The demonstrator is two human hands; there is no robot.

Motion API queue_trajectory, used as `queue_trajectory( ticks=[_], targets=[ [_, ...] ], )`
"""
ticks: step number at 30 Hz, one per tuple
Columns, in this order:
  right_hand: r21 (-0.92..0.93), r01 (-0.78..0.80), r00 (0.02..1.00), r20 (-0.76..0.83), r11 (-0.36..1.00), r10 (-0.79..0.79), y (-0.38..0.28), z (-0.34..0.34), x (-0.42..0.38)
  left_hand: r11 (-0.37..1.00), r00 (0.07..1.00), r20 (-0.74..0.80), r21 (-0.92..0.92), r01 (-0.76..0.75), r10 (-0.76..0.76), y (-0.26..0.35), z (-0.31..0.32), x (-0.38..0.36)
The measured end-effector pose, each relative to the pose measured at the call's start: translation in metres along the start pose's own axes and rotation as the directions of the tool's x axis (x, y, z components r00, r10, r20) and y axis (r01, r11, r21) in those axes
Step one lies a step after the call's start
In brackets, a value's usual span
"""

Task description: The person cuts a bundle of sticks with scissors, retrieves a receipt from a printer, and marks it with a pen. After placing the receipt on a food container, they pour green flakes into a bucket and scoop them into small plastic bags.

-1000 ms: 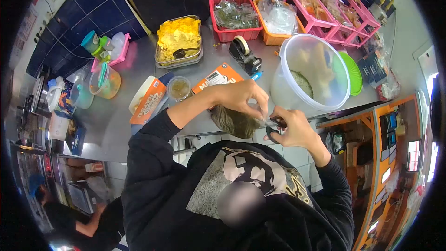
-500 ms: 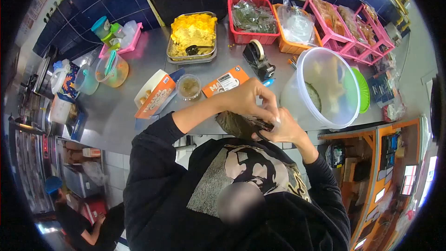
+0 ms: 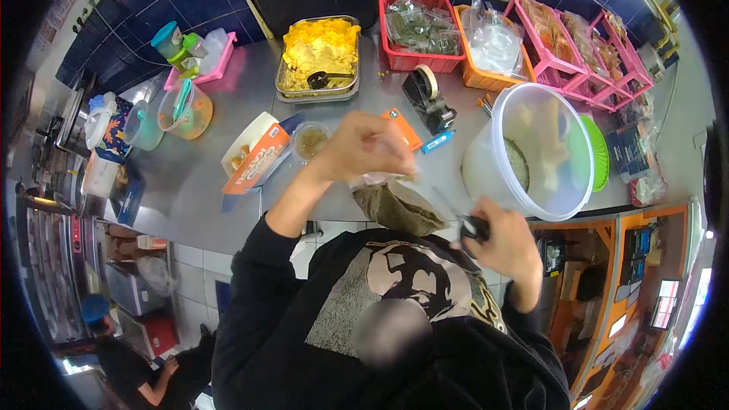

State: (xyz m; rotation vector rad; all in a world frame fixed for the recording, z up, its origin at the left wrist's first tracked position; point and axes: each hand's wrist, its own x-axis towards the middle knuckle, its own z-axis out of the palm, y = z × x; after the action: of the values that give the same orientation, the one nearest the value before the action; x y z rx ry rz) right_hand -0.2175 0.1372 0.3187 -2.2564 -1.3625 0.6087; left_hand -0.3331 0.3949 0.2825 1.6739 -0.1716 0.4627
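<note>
My left hand (image 3: 363, 146), fingers pinched, grips the top of a clear plastic bag (image 3: 395, 209) filled with dark greenish contents. The bag hangs at the counter's front edge, close to my shirt. To its right, my right hand (image 3: 507, 241) is closed on scissors (image 3: 475, 228) with black handles; their blades point up and left, blurred, apart from the bag. A large translucent bucket (image 3: 486, 163) stands tilted beyond my right hand, with some grainy matter visible inside. Behind my left hand are a lidded clear cup (image 3: 310, 141) and a partly hidden orange printed box (image 3: 402, 127).
A tape dispenser (image 3: 429, 102), a tray of yellow food (image 3: 319, 53), a red basket of packets (image 3: 421, 34) and an orange basket (image 3: 493, 76) line the back. An open food box (image 3: 258, 152) stands left. A person (image 3: 129, 357) is at lower left.
My hands have moved apart: the left went left and up with the bag's top, the right went right and down with the scissors. More of the bag shows now.
</note>
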Motion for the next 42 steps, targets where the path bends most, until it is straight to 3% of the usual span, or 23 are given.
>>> queue_trajectory(
  ticks=[1, 3, 6, 8, 10, 12, 13, 14, 15, 16, 17, 19, 21, 23, 26, 28, 30, 32, 34, 36, 37, 40, 42],
  targets=[
    [0.010, -0.062, 0.997, -0.051, 0.998, 0.063, 0.012, 0.003, -0.012, 1.000, 1.000, 0.001, -0.003, 0.001, -0.001, -0.005, -0.005, -0.007],
    [0.024, -0.129, 0.987, -0.097, 0.991, 0.131, 0.034, 0.026, -0.013, 0.947, 0.991, -0.134, -0.316, -0.055, 0.013, -0.023, -0.009, -0.021],
    [-0.234, -0.381, 0.922, -0.172, 0.894, 0.348, 0.082, 0.098, 0.019, 0.909, 0.967, -0.246, -0.381, -0.167, 0.075, -0.024, -0.002, -0.022],
    [-0.335, -0.359, 0.915, -0.310, 0.871, 0.258, 0.118, 0.145, 0.053, 0.918, 0.958, -0.279, -0.361, -0.164, 0.062, -0.023, 0.003, -0.020],
    [-0.336, -0.373, 0.920, -0.256, 0.865, 0.297, 0.121, 0.148, 0.068, 0.927, 0.943, -0.328, -0.334, -0.168, 0.053, -0.021, 0.009, -0.017],
    [-0.258, -0.211, 0.954, -0.266, 0.943, 0.140, 0.112, 0.135, 0.059, 0.958, 0.929, -0.366, -0.249, -0.144, 0.044, -0.016, 0.012, -0.011],
    [-0.010, -0.107, 0.990, -0.089, 0.994, 0.106, 0.106, 0.114, 0.049, 0.959, 0.929, -0.368, -0.244, -0.142, 0.043, -0.013, 0.012, -0.008],
    [-0.006, -0.106, 0.991, -0.087, 0.994, 0.105, 0.102, 0.113, 0.040, 0.964, 0.922, -0.385, -0.230, -0.132, 0.034, -0.011, 0.014, -0.007],
    [0.328, 0.085, 0.995, -0.082, 0.941, -0.062, 0.100, 0.115, 0.030, 0.968, 0.916, -0.401, -0.219, -0.121, 0.024, -0.012, 0.015, -0.005],
    [0.617, 0.251, 0.967, -0.135, 0.745, -0.214, 0.098, 0.116, 0.025, 0.968, 0.917, -0.398, -0.223, -0.116, 0.018, -0.016, 0.014, -0.004],
    [0.622, 0.243, 0.970, -0.136, 0.744, -0.203, 0.092, 0.125, 0.028, 0.971, 0.933, -0.356, -0.201, -0.126, 0.047, -0.021, 0.012, -0.007],
    [0.649, 0.294, 0.943, -0.314, 0.702, -0.105, 0.071, 0.153, 0.041, 0.974, 0.952, -0.299, -0.189, -0.121, 0.060, -0.026, 0.013, -0.011],
    [0.605, 0.176, 0.976, -0.209, 0.776, -0.059, 0.068, 0.163, 0.056, 0.982, 0.874, -0.465, -0.178, 0.068, -0.145, -0.024, 0.017, -0.018],
    [0.582, 0.157, 0.982, -0.180, 0.798, -0.061, 0.068, 0.163, 0.063, 0.995, 0.908, -0.409, -0.080, 0.060, -0.088, -0.021, 0.012, -0.028],
    [0.541, 0.195, 0.971, -0.225, 0.818, -0.082, 0.086, 0.181, 0.065, 0.992, 0.925, -0.374, 0.078, 0.099, -0.063, -0.041, 0.014, -0.056],
    [0.251, 0.313, 0.926, -0.295, 0.916, -0.236, 0.095, 0.195, 0.060, 0.897, 0.914, -0.365, 0.321, 0.304, -0.179, -0.046, 0.024, -0.060],
    [0.264, 0.386, 0.894, -0.345, 0.884, -0.287, 0.094, 0.189, 0.057, 0.878, 0.877, -0.445, 0.330, 0.347, -0.179, -0.050, 0.032, -0.058],
    [0.419, 0.348, 0.914, -0.352, 0.838, -0.203, 0.075, 0.171, 0.057, 0.892, 0.753, -0.637, 0.228, 0.390, -0.167, -0.055, 0.033, -0.055],
    [0.422, 0.382, 0.884, -0.428, 0.822, -0.191, 0.069, 0.172, 0.053, 0.917, 0.789, -0.610, 0.274, 0.290, -0.068, -0.058, 0.034, -0.054],
    [0.439, 0.282, 0.907, -0.412, 0.853, -0.087, 0.061, 0.166, 0.042, 0.987, 0.741, -0.664, 0.025, 0.156, -0.100, -0.058, 0.043, -0.051],
    [0.435, 0.284, 0.903, -0.420, 0.855, -0.086, 0.055, 0.159, 0.036, 0.989, 0.746, -0.659, 0.026, 0.149, -0.095, -0.053, 0.048, -0.044],
    [0.435, 0.226, 0.884, -0.467, 0.872, 0.003, 0.039, 0.130, 0.012, 0.973, 0.721, -0.679, -0.231, -0.031, -0.138, -0.031, 0.069, -0.017],
    [0.399, 0.192, 0.866, -0.498, 0.897, 0.036, 0.031, 0.109, -0.004, 0.832, 0.721, -0.624, -0.542, -0.121, -0.302, -0.015, 0.083, 0.004]
  ],
)
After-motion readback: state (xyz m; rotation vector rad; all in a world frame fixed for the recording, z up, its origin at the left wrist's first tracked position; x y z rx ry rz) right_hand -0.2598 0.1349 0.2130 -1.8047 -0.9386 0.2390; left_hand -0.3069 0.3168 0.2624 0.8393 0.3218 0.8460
